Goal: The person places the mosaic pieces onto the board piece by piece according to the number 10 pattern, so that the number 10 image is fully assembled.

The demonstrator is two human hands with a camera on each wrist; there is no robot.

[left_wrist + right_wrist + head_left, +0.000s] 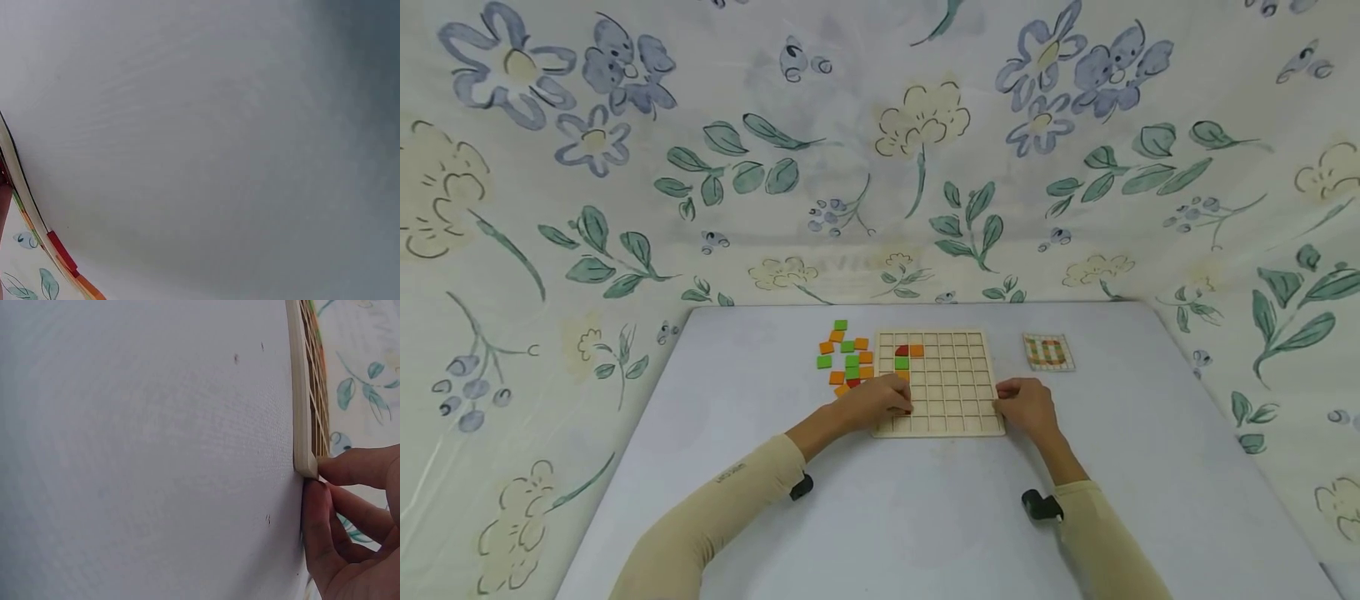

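Note:
A square wooden grid board (955,387) lies on the table. In its upper left cells sit a red piece (902,352), an orange tile (917,351) and a green tile (902,363); more orange shows beside the left hand. My left hand (871,402) is over the board's lower left, its fingertips pinching a small red tile (910,409) at a cell, mostly covered by the fingers. My right hand (1030,410) holds the board's right edge; in the right wrist view the thumb (359,467) lies against the board's corner, with the other fingers curled beside it.
Loose green and orange tiles (847,347) are scattered left of the board, with a red one (853,383) close to the left hand. A small card with a coloured grid pattern (1048,352) lies right of the board. Floral cloth (850,167) hangs behind the white table (925,517).

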